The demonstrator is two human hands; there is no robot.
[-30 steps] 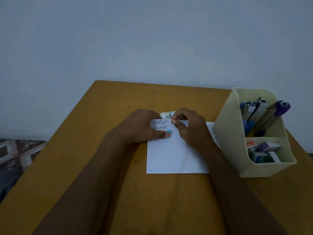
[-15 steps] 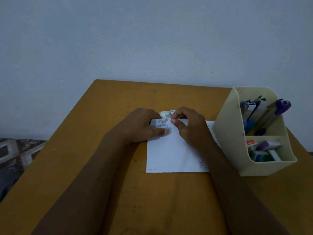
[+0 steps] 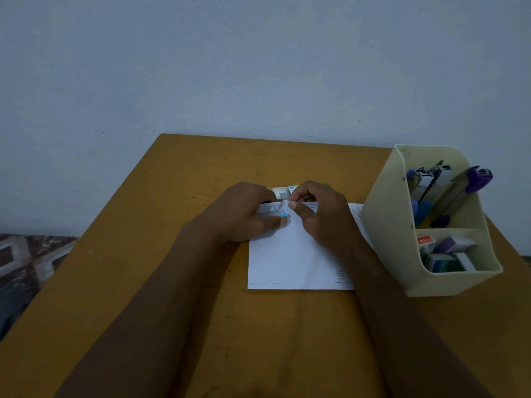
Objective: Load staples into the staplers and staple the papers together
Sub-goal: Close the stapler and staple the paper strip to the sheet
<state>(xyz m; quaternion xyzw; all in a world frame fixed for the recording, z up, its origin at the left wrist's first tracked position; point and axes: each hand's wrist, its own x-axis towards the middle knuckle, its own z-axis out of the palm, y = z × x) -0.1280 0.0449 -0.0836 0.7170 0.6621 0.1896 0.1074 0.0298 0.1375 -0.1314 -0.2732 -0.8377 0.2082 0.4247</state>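
Observation:
White printed papers (image 3: 290, 259) lie on the wooden table (image 3: 172, 196). Their top left corner (image 3: 273, 208) is curled up between my hands. My left hand (image 3: 244, 215) grips a small stapler at that corner, and only its light blue tip (image 3: 284, 215) shows by the thumb. My right hand (image 3: 319, 214) pinches the top edge of the papers with thumb and forefinger. An open staple box (image 3: 283, 192) lies just behind both hands, mostly hidden.
A cream desk organiser (image 3: 385, 225) stands at the right of the papers. Its back compartment holds blue and purple staplers (image 3: 448, 193), its front one small staple boxes (image 3: 445, 254). The table's left edge runs diagonally, with patterned floor (image 3: 26, 259) beyond. A wall rises behind.
Both hands stay at the papers' top left corner. The right thumb and forefinger have shifted slightly on the curled edge.

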